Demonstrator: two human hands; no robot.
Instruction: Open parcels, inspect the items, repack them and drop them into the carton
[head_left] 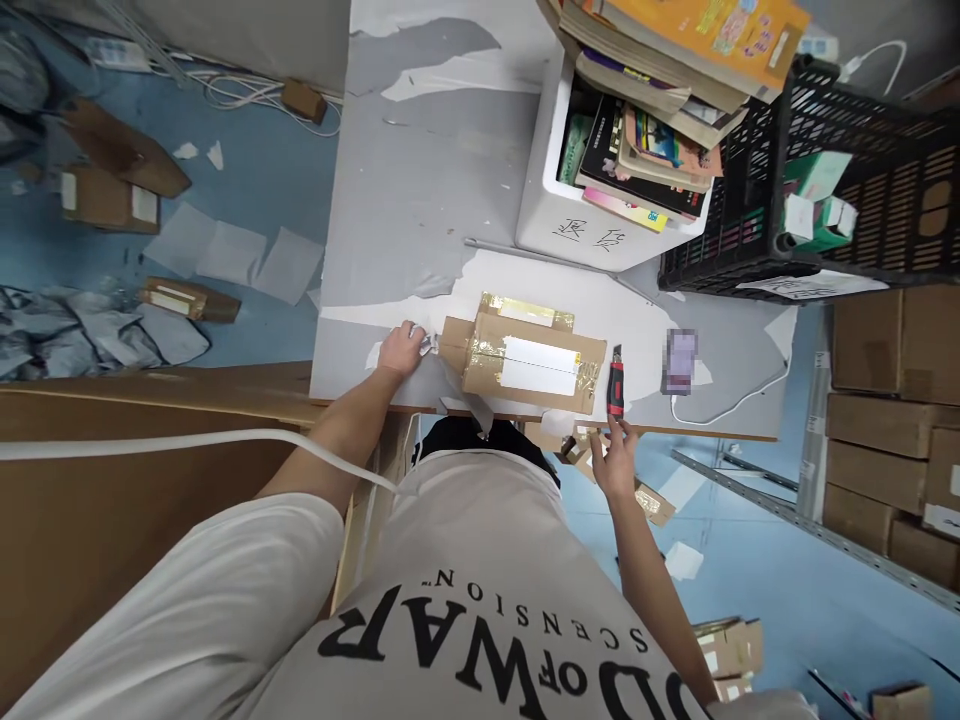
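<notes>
A taped brown cardboard box (487, 365) with a white label lies on the table in front of me, one end flap sticking out to the left. Behind it is a second, smaller taped piece of cardboard (491, 303), partly hidden. My left hand (401, 350) is closed at the box's left end, on a crumpled greyish scrap (429, 344) that looks like plastic. To the right of the box lies a red and black utility knife (616, 385), blade pointing away from me. My right hand (616, 462) is at the table edge, thumb and fingers apart, fingertips at the knife's near end.
A phone (680, 360) with a white cable lies to the right. Farther back stand a white bin (600, 235) of books and a black crate (780, 265) holding small green boxes. Cartons (874, 425) are stacked at right; cardboard and grey bags (142, 330) litter the floor.
</notes>
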